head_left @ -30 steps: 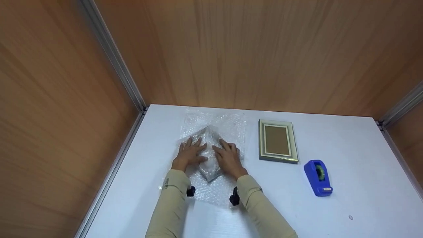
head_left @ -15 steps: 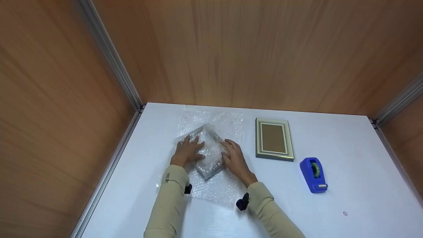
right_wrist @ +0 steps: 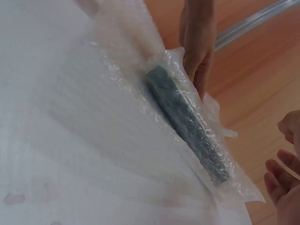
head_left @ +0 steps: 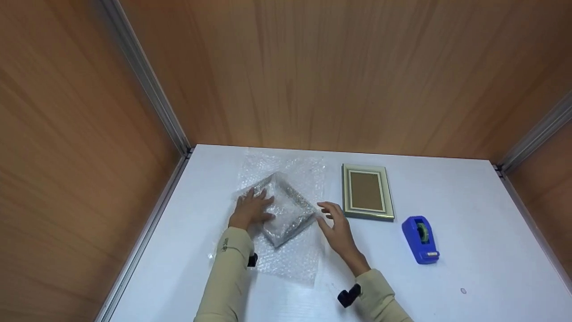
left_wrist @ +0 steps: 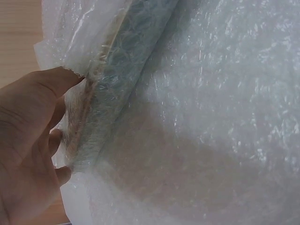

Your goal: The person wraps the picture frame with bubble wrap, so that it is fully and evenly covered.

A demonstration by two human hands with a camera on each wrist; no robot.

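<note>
Brown wood walls [head_left: 290,76] are set around a white worktop [head_left: 464,205], with grey metal strips [head_left: 149,74] at the corners. Near the middle of the frame, a flat, four-cornered packet [head_left: 290,208] is laid slantwise on a sheet of bubble wrap [head_left: 290,268]. It is covered in clear, shiny bubbles, and grey-green sides are seen through them. Its left side is touched by the left hand [head_left: 250,211], whose grip is spread wide. The right hand [head_left: 340,235] is held just beside the right corner, its grip loose, with thumb and fingers apart; whether the corner is touched cannot be told.

One packet, one picture frame [head_left: 367,192] with a brown middle and one blue tape holder [head_left: 416,243] are counted, the last two to the right. Two hands and two tan sleeves [head_left: 223,281] are seen. The packet's left edge is partly hidden by fingers, its top is blurred by the wrap, and both sleeves are cut off at the bottom.
</note>
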